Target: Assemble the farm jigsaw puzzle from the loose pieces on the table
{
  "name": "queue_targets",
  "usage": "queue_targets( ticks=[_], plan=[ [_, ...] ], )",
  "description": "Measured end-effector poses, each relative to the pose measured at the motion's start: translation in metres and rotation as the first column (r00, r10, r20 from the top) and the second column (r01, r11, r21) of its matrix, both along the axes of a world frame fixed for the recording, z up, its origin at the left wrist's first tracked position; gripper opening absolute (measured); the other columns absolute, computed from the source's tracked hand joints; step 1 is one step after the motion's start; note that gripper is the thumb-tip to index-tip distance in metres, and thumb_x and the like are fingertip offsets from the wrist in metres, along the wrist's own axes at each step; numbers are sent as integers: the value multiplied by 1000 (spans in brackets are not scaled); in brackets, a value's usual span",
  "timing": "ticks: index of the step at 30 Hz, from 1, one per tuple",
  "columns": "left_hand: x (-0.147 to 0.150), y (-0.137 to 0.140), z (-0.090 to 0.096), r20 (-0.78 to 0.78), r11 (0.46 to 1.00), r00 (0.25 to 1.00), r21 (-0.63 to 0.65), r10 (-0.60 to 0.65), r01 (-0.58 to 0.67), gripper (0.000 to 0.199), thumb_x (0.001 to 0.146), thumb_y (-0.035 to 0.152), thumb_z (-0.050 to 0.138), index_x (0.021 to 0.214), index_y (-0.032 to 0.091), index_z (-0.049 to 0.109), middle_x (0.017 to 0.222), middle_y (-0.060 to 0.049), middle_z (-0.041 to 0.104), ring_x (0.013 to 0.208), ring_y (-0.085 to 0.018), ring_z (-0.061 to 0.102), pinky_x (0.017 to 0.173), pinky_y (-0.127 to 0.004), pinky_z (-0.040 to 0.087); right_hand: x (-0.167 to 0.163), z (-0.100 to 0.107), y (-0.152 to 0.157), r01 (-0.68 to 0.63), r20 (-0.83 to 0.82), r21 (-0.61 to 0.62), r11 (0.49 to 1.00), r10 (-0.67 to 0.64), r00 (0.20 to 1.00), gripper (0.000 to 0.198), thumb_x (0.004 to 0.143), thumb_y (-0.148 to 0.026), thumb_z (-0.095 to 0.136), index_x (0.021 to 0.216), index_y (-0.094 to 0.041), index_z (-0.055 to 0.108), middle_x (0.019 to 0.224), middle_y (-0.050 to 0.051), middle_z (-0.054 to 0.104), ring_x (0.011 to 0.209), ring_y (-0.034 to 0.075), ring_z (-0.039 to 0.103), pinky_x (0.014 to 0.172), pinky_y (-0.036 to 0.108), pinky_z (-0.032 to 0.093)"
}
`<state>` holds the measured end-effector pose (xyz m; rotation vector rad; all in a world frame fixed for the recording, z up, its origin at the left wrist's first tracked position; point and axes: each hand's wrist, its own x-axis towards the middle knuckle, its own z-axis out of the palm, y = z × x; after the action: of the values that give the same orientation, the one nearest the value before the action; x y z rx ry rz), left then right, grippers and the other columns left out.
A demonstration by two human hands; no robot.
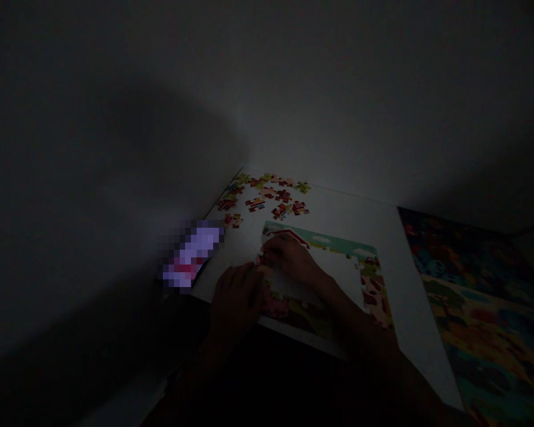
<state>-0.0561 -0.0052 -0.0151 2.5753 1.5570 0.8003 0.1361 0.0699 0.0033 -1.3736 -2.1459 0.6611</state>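
Left hand [238, 290], right hand [292, 255] (two grips, can't tell state), at one unfinished puzzle [333, 242]

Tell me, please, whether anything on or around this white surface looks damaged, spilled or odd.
The bright rectangle at the left edge of the surface looks odd: it appears as coarse blocks, glaring in a dim scene. Loose puzzle pieces lie beyond the incomplete puzzle, but no spill or damage is discernible in this light.
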Motion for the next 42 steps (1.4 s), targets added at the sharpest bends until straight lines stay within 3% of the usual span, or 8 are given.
queue_targets(
  ticks=[5,9,13,19,24,28,35,42],
  plan=[
    [0,-1,1,5,1000,1000,3,-8,8,32,89,17,52,119,21,62,126,-9,63,114,-26,54,104,-47,43,3,0,-4,18,-40,-84,996,-22,999,33,89,-29,65,120,-18,60,123,13,59,110,22,56,94,37,43],
    [0,0,2,13,1000,1000,-8,-4,4,29,88,16,53,115,22,64,124,-8,63,114,-26,54,104,-47,43,6,4,-6,-20,-69,-181,983,8,998,32,80,-22,70,110,-17,62,110,8,62,99,19,58,86,32,45],
    [1,0,1,11,1000,1000,-1,-5,5,32,89,17,52,120,21,62,124,-9,63,113,-26,55,104,-46,43,5,1,-3,-86,-296,-290,953,-4,955,21,77,-20,68,97,-17,60,88,1,62,77,14,58,71,26,45],
    [0,0,1,22,1000,999,-3,-24,24,35,91,17,51,126,20,59,126,-9,62,115,-26,54,106,-48,41,5,3,4,-109,-484,-204,973,-4,875,11,87,-26,57,91,-18,64,92,4,65,86,16,62,80,29,49],
    [0,0,-1,29,1000,999,11,-18,17,31,89,17,53,118,21,63,125,-8,63,114,-27,54,102,-48,44,8,-1,4,-85,-430,-154,984,10,903,21,92,-24,47,103,-19,65,108,8,64,70,12,61,67,27,50],
    [0,0,-1,23,1000,1000,8,-22,22,31,89,18,52,118,21,63,125,-8,63,113,-27,55,103,-48,44,2,-3,6,-81,-355,-166,983,17,935,28,88,-20,55,115,-20,61,89,2,65,69,13,61,65,26,49],
    [1,0,1,11,1000,1000,8,-10,9,29,89,18,53,116,19,64,124,-9,63,113,-28,55,103,-48,44,-12,4,5,3,-199,-117,993,-27,980,20,84,-17,66,103,-20,64,100,4,69,91,18,65,80,28,48],
    [1,0,1,15,1000,1000,10,-8,8,30,89,19,54,117,20,64,124,-9,63,113,-28,54,103,-48,44,-15,-2,7,-19,-28,63,998,21,999,15,87,-21,68,102,-20,68,106,8,70,106,22,61,93,34,45]
  ],
)
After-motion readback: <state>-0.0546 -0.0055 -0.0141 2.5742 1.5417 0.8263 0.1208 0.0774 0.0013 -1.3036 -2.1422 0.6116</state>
